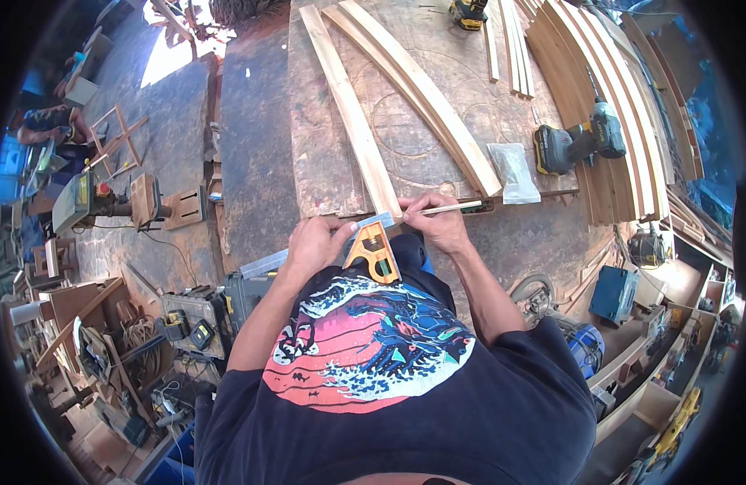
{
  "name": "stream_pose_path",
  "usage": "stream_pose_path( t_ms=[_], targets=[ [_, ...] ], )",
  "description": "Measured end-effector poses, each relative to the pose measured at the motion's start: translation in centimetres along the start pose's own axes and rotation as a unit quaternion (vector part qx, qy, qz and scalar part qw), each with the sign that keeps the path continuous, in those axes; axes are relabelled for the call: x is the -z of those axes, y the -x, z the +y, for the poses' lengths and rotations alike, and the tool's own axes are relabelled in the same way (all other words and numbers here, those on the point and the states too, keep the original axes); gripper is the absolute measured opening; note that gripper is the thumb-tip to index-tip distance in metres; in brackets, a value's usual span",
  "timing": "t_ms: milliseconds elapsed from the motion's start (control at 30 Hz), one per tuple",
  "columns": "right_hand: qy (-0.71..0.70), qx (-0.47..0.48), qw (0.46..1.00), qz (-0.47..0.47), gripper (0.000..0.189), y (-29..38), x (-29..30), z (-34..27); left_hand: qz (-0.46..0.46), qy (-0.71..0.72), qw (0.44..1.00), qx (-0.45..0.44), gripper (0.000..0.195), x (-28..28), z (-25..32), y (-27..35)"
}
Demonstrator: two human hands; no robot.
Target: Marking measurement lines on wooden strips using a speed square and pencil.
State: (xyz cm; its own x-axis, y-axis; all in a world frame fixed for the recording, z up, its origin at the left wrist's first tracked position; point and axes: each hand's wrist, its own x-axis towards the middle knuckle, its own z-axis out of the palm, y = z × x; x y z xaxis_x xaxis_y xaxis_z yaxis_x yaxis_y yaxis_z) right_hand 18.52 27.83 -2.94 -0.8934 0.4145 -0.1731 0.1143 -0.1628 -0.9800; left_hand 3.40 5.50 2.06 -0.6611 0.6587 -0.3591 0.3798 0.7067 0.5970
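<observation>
My left hand (317, 244) grips the steel blade (265, 263) of a combination square with a yellow head (376, 251). The blade's far end lies against the near end of a wooden strip (356, 118). In my right hand (436, 223) is a pencil (452, 208), its tip pointing left at that same strip end. The strip runs away from me over the worn plywood workbench top (330, 163), its near end at the bench edge. To its right, more wooden strips (421, 91) lie side by side at a slant.
A cordless impact driver (603, 130) lies at the right beside a clear plastic bag (513, 173). Stacked boards (615, 115) line the right side. Another power tool (468, 13) stands at the far edge. A drill press (106, 200) is at the left; a person (52, 127) sits beyond.
</observation>
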Motion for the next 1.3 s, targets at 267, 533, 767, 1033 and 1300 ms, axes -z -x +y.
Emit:
stream_pose_path(
  t_ms=[267, 533, 767, 1033, 1300],
  targets=[
    [0.007, -0.007, 1.0, 0.0, 0.009, -0.02, -0.07, -0.16, -0.053, -0.008, 0.997, 0.056, 0.038, 0.55, 0.67, 0.0],
    [0.012, -0.001, 1.0, -0.007, 0.01, -0.09, -0.12, -0.1, -0.042, -0.01, 0.998, 0.042, 0.039, 0.46, 0.63, 0.11],
    [0.023, -0.012, 1.0, -0.013, 0.01, -0.16, -0.02, -0.11, -0.041, -0.004, 0.998, 0.049, 0.039, 0.26, 0.41, 0.08],
    [-0.002, -0.017, 1.0, -0.016, 0.009, -0.24, 0.08, 0.04, -0.037, -0.004, 0.998, 0.045, 0.04, 0.29, 0.56, 0.2],
    [0.005, -0.007, 1.0, -0.01, 0.007, 0.0, 0.06, 0.12, -0.041, -0.004, 0.998, 0.046, 0.04, 0.19, 0.4, 0.12]
  ],
)
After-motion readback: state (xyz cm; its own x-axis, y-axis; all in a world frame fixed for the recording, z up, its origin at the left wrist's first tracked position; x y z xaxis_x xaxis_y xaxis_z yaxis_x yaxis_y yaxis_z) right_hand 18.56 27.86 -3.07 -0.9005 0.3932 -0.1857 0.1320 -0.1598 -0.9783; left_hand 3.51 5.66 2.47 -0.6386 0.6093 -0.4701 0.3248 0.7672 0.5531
